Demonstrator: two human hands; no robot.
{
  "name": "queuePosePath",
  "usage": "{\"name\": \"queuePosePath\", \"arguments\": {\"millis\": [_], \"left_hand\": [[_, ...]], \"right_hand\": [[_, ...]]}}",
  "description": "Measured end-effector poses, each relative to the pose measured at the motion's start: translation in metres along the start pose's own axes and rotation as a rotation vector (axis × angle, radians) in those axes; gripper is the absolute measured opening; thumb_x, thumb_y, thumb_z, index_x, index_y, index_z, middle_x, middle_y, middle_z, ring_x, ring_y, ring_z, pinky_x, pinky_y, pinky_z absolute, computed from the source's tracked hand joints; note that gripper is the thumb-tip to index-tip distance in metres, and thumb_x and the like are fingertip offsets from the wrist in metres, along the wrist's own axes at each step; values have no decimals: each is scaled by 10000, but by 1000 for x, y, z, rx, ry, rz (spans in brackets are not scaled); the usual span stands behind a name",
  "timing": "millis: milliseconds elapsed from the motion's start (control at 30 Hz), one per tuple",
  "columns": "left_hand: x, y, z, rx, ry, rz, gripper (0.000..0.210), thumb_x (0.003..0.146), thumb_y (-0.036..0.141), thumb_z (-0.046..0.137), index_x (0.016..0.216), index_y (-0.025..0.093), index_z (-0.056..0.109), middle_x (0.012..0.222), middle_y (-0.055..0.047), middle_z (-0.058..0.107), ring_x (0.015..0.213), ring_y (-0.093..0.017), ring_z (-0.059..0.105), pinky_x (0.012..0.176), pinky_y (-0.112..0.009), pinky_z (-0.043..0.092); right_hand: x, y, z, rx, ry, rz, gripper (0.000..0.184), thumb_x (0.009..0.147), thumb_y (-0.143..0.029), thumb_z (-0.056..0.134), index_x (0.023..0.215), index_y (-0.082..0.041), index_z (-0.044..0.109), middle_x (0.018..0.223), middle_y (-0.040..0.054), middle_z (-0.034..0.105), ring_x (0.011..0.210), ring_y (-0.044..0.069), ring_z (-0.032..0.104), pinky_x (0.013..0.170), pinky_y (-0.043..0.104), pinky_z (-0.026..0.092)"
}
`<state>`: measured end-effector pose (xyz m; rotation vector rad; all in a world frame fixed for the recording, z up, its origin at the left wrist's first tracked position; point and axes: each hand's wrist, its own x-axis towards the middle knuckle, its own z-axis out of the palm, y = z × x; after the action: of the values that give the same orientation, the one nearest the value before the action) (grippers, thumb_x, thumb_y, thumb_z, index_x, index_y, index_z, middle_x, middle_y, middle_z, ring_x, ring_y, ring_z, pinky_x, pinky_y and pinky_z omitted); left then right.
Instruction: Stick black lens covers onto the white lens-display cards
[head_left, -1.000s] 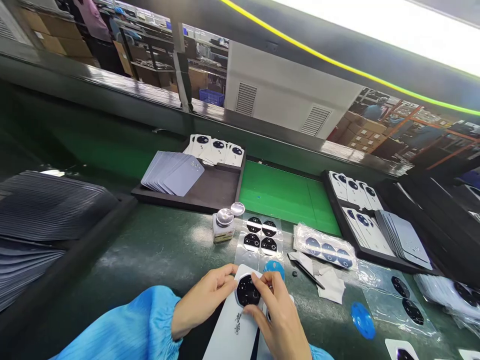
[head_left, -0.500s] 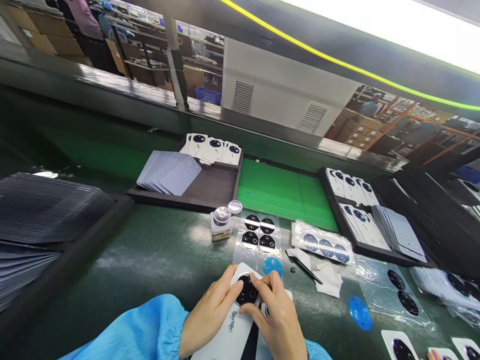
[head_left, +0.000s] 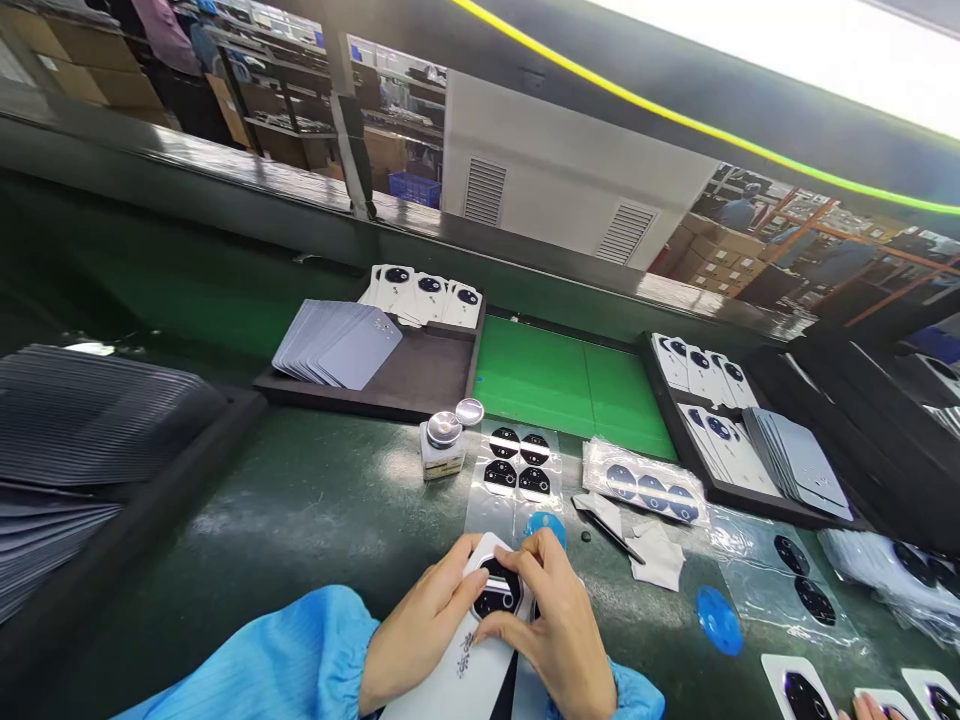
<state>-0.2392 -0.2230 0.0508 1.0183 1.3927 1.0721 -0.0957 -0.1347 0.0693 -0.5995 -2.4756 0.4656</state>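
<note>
A white panel point(head_left: 476, 662), shaped like a phone back cover, lies tilted before me with small dark marks printed on it. Near its upper end sits a glossy black round plate point(head_left: 498, 592). My left hand point(head_left: 420, 625) grips the panel's left edge, its thumb at the plate's rim. On the other side my right hand point(head_left: 561, 622) bends its fingers over the plate's upper edge, thumb by its lower right edge; its hold is closed around that side. Part of a second panel point(head_left: 529, 692) shows below my right hand.
Ahead are a clear sheet point(head_left: 517, 514) with black round plates, a metal-lidded container point(head_left: 442, 455), tweezers point(head_left: 611, 532), white cloths point(head_left: 658, 558) and a blue disc point(head_left: 718, 620). Trays point(head_left: 431, 372) of panels stand left and right of a green belt point(head_left: 562, 380). Another person's fingers point(head_left: 866, 706) show at bottom right.
My right fingers have shifted slightly on the plate, and a bright reflection now crosses it. The second panel's upper corner is now hidden by my right hand. The belt's seam has moved left.
</note>
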Motion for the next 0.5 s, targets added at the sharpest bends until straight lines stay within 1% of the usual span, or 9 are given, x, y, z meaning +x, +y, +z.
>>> {"name": "queuePosePath", "arguments": {"millis": [67, 100, 167, 200, 267, 333, 400, 433, 500], "left_hand": [[1, -1, 0, -8, 7, 22, 386, 914, 490, 371, 1135, 207, 512, 1167, -59, 631, 1052, -230, 570, 923, -299, 408], [2, -2, 0, -21, 25, 28, 392, 915, 494, 369, 1134, 204, 513, 1156, -60, 633, 1025, -228, 576, 909, -300, 415], [3, -2, -1, -51, 59, 35, 404, 912, 505, 375, 1132, 198, 519, 1123, -58, 639, 988, -225, 581, 882, -297, 424], [3, -2, -2, -67, 69, 37, 412, 911, 513, 378, 1132, 195, 520, 1103, -57, 643, 976, -225, 583, 871, -296, 426], [4, -1, -3, -93, 70, 33, 425, 910, 527, 384, 1132, 191, 518, 1070, -57, 649, 961, -224, 585, 862, -296, 426], [4, 0, -5, -98, 69, 22, 431, 909, 539, 383, 1130, 192, 513, 1050, -58, 649, 947, -223, 585, 860, -301, 423], [3, 2, -6, -82, 68, 17, 437, 904, 552, 387, 1121, 192, 506, 1040, -61, 642, 948, -225, 580, 860, -307, 418], [3, 3, -6, -73, 67, 12, 445, 903, 562, 384, 1116, 190, 504, 1014, -60, 641, 926, -224, 579, 843, -308, 421], [3, 4, -6, -91, 45, -18, 483, 896, 595, 371, 1121, 185, 492, 903, -46, 637, 819, -211, 578, 753, -306, 436]], "right_hand": [[1, 1, -2, 28, 25, -4, 312, 794, -434, 707, 980, -194, 634, 792, 25, 542, 672, 167, 585, 529, 262, 533], [1, 3, -3, 55, 46, 11, 306, 822, -444, 673, 1008, -203, 640, 814, 32, 553, 706, 174, 601, 569, 268, 548], [-2, 7, -8, 119, 98, 90, 277, 895, -422, 581, 1089, -235, 644, 877, 43, 573, 768, 174, 625, 646, 269, 563], [-6, 9, -10, 159, 121, 153, 272, 924, -396, 538, 1130, -250, 637, 907, 46, 582, 771, 166, 631, 653, 260, 563], [-16, 13, -10, 264, 130, 319, 293, 946, -362, 498, 1193, -257, 614, 951, 58, 606, 749, 154, 638, 619, 239, 559], [-28, 12, -6, 427, 85, 494, 349, 922, -403, 534, 1216, -227, 600, 949, 70, 640, 724, 153, 647, 596, 231, 559], [-38, 7, 2, 639, 63, 659, 436, 878, -490, 580, 1195, -193, 606, 881, 65, 656, 711, 164, 654, 600, 246, 564], [-41, 2, 7, 752, 72, 722, 471, 851, -529, 600, 1166, -180, 618, 822, 50, 648, 673, 160, 646, 591, 253, 561], [-42, -8, 14, 955, 116, 809, 508, 802, -572, 642, 1106, -165, 639, 701, 6, 597, 567, 136, 601, 533, 251, 535]]}}
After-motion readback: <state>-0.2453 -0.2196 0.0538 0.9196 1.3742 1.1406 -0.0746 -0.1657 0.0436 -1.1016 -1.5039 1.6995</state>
